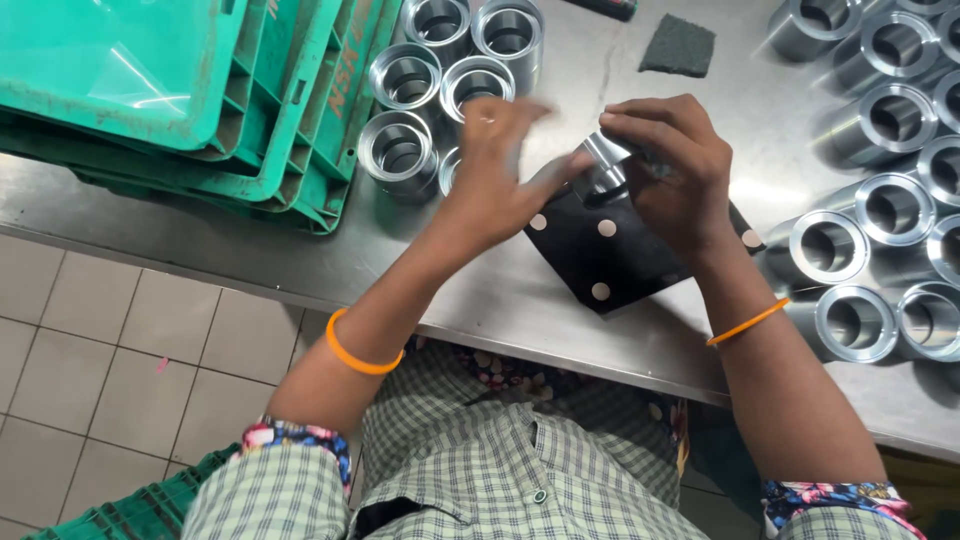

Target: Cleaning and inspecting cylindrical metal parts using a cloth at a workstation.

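Steel table [560, 330]: metal sleeve [607, 160] gripped under right hand [668, 170] fingers.

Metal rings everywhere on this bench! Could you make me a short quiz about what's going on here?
1. True or false: the right hand holds a metal ring over the dotted cloth.
2. Which colour are the stacked crates? A red, B green, C blue.
3. What lies on the table beyond the hands: a grey ____.

Key: 1 true; 2 B; 3 pad. The left hand is blurred beside the ring.
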